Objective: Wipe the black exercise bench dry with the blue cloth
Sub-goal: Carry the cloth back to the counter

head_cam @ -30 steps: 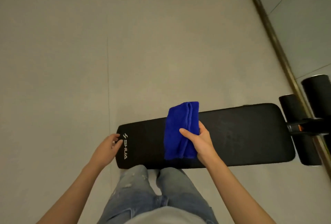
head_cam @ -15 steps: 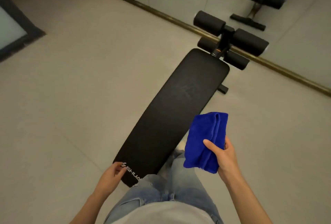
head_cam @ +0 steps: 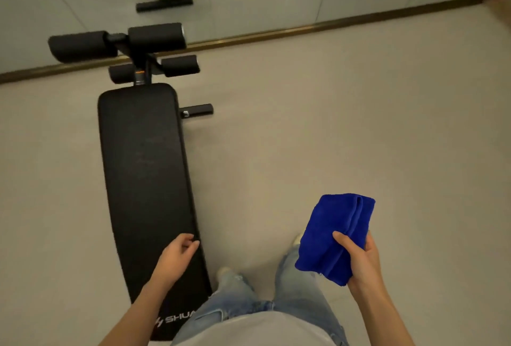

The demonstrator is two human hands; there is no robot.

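Bench [head_cam: 143, 168] black w/ white logo [head_cam: 177, 319]; orange mark [head_cam: 140, 72] on post [head_cam: 146, 68]. Cloth [head_cam: 331, 235] solid royal blue. Jeans [head_cam: 301, 301] lt blue, faded. Floor [head_cam: 331, 124] plain beige; edge strip [head_cam: 304, 31] brass-coloured.

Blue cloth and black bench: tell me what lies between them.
In the head view: bare floor between blue cloth and bench, plus jeans-clad legs lower down.
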